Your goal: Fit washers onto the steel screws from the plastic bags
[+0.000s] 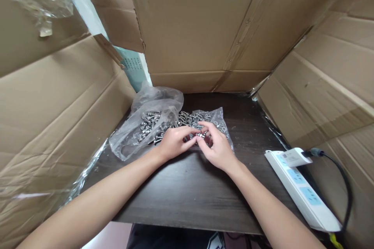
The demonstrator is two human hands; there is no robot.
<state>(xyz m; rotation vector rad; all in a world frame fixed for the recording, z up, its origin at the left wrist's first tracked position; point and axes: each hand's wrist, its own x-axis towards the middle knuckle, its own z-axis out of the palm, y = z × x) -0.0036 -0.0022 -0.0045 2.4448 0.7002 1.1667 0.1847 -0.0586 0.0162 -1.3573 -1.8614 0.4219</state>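
- Left hand [175, 141], mine: palm down, bent, thumb and forefinger closed at the tips on one small bolt.
- Right hand [216, 147], mine: fingers curled inward, its tips meeting the left's on the same piece.
- Bolt [201, 135], one: held between both hands, raised over the near edge of the pile; partly covered by fingers, so I cannot tell whether anything is fitted on its thread.
- Progress, my judgement: this single piece is in hand and not yet let go, so the handling of it seems midway.
- Loose bolts [184, 117], many: just beyond my fingers, heaped between two bags.
- Left bag [122, 146], clear plastic, crumpled: more bolts [150, 118] in and about its mouth; a large stock left, I judge.
- Right bag [216, 114], clear plastic, spread flat: small rings [223, 128], probably washers or nuts, lying on it.
- Finished pieces: I cannot tell any from the rest of the heap.
- Surface [184, 194], dark brown: beneath all the above.
- Power strip [314, 210], white, right side, well apart: one plug [293, 157] seated.
- Cardboard [193, 23]: walls left, right and behind.
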